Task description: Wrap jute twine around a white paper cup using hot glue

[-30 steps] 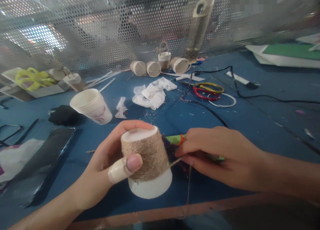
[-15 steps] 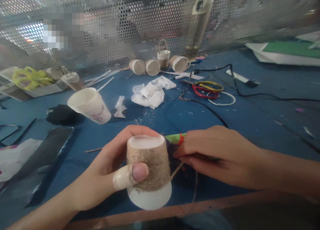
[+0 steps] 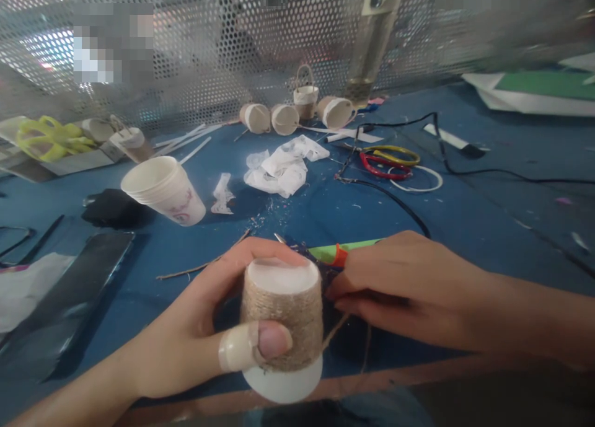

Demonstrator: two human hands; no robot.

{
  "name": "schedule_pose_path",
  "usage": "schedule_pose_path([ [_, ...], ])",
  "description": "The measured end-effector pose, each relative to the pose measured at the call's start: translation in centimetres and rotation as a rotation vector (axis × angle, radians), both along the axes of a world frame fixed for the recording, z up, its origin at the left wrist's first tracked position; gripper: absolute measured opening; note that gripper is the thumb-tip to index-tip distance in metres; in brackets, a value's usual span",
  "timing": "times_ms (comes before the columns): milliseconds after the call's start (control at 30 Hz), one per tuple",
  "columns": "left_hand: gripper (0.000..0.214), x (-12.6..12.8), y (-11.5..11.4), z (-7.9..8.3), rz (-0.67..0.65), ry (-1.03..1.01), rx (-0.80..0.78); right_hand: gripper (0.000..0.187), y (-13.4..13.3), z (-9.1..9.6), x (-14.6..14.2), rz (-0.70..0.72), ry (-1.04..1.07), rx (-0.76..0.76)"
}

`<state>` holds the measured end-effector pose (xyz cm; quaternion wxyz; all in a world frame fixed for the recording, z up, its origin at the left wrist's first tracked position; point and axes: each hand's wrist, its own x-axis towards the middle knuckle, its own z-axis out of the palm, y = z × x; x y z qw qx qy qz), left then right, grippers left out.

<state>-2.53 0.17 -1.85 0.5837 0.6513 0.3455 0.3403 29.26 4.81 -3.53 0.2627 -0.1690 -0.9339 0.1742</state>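
Note:
My left hand point(image 3: 199, 328) is wrapped round an upside-down white paper cup point(image 3: 281, 387), with a bandage on its thumb. Brown twine point(image 3: 297, 315) is wound in tight rows about the cup, leaving a white band bare at the rim. From the cup's right side a loose length of twine point(image 3: 335, 333) runs up to my right hand point(image 3: 395, 284), whose fingers are pinched on it. Just behind those fingers lies a green thing point(image 3: 325, 252) with an orange part point(image 3: 341, 255); my right hand hides most of it.
A leaning stack of paper cups point(image 3: 165, 188), crumpled white tissue point(image 3: 283, 167) and red-handled scissors point(image 3: 383, 167) lie beyond my hands. Several twine-wrapped cups point(image 3: 285, 118) stand or lie near the perforated metal screen point(image 3: 195, 55). A black cable point(image 3: 395, 198) crosses the blue table; a phone point(image 3: 79, 297) is at left.
The cup and my left hand have shifted slightly right and down in view. My right hand still pinches the twine and has barely moved.

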Motion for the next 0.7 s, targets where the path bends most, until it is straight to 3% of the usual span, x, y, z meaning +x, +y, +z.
schedule_pose_path([
  [100,0.042,0.3,0.0,0.0,0.054,0.036,0.005,0.022,0.0,0.0,0.0,0.006,-0.004,-0.016],
  [200,0.057,0.5,0.0,-0.1,0.094,0.094,-0.007,0.022,0.1,0.0,0.2,0.007,-0.028,-0.016],
  [333,0.038,0.4,0.3,0.0,0.030,0.059,0.027,0.022,0.0,0.1,0.3,0.012,-0.042,-0.004],
  [700,0.049,1.1,0.3,0.2,0.025,0.101,-0.039,0.026,0.1,0.3,0.4,0.000,-0.066,-0.004],
])
